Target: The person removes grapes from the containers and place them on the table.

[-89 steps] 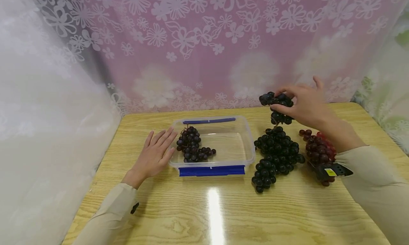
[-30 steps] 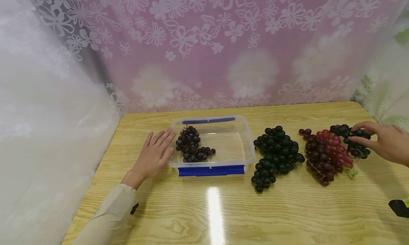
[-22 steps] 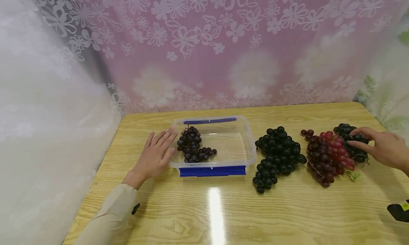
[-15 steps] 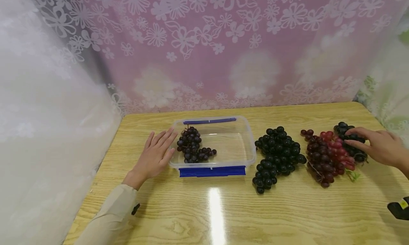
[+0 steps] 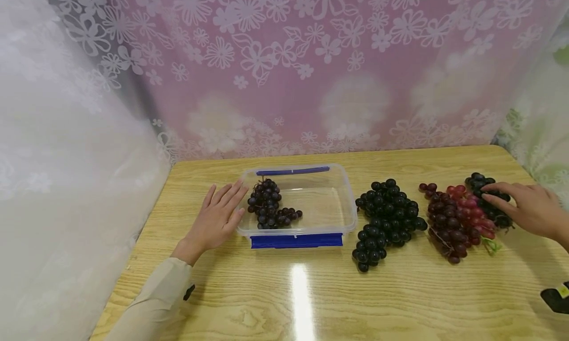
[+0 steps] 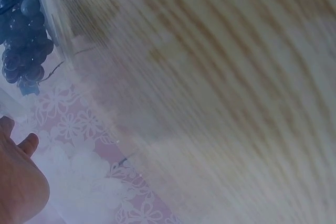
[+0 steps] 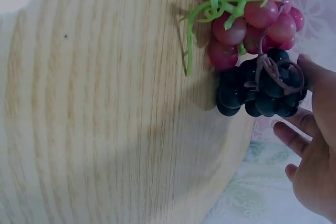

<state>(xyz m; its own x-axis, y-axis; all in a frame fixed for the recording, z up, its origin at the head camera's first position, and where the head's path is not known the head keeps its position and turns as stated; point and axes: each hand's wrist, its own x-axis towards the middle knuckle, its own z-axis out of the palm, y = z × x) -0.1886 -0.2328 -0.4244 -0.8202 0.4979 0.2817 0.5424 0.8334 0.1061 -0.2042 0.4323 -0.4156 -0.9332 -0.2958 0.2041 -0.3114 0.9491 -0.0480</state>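
My left hand [image 5: 217,220] lies with its fingers straight against the left wall of a clear plastic container [image 5: 297,229] with blue latches. Inside, a bunch of dark purple grapes [image 5: 267,202] rests on the left side. At the right, the thumb and fingers of my right hand [image 5: 533,207] pinch a small bunch of black grapes [image 7: 262,90] lying on the table, its far side partly covered by the hand. Red grapes [image 5: 471,207] and a dark red bunch [image 5: 444,220] touch it on the left. Only part of the left hand shows in the left wrist view.
A large heap of black grapes [image 5: 386,217] lies on the wooden table [image 5: 400,306] between the container and the red bunches. A pink flowered curtain [image 5: 284,84] hangs along the back edge, with a pale one at each side.
My right hand has carried the small black bunch from above the black heap to the far right, down beside the red grapes. Its thumb and finger are closer together now. The left hand stays put.
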